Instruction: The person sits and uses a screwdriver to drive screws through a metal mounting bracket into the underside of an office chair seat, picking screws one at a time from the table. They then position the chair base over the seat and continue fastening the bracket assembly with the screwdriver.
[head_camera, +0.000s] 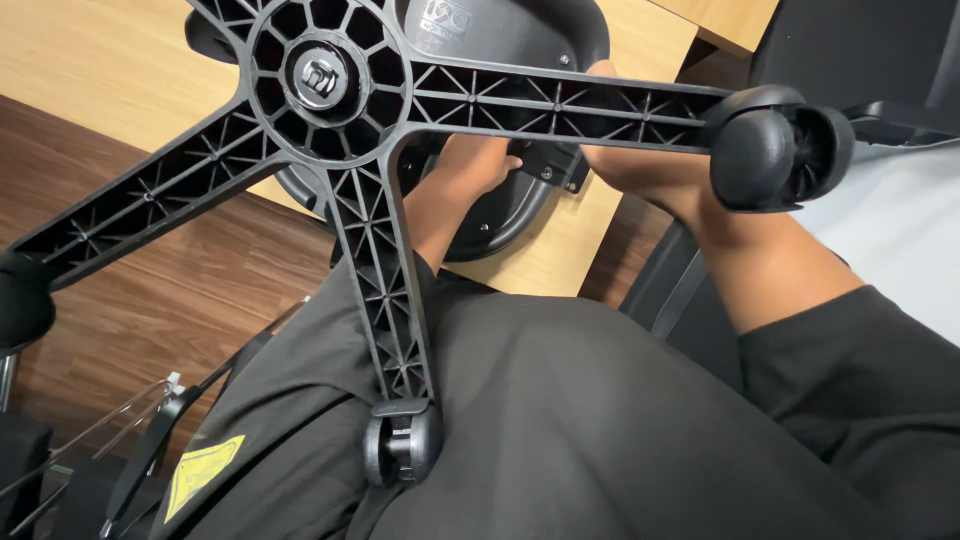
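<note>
An upturned black office chair fills the view, its ribbed star base facing me with castors on the arm ends. Behind the base lies the black seat underside, resting on a light wooden table. My left hand reaches under a base arm and touches a small black bracket on the seat. From the right, my right hand meets the same bracket, its fingers partly hidden by the base arm. Whether either hand grips the bracket is unclear.
One castor hangs over my dark-clothed lap. Another castor sits at the left edge. Brown wooden floor lies below the table. A clear plastic bag with a yellow label is at lower left. A black chair back stands upper right.
</note>
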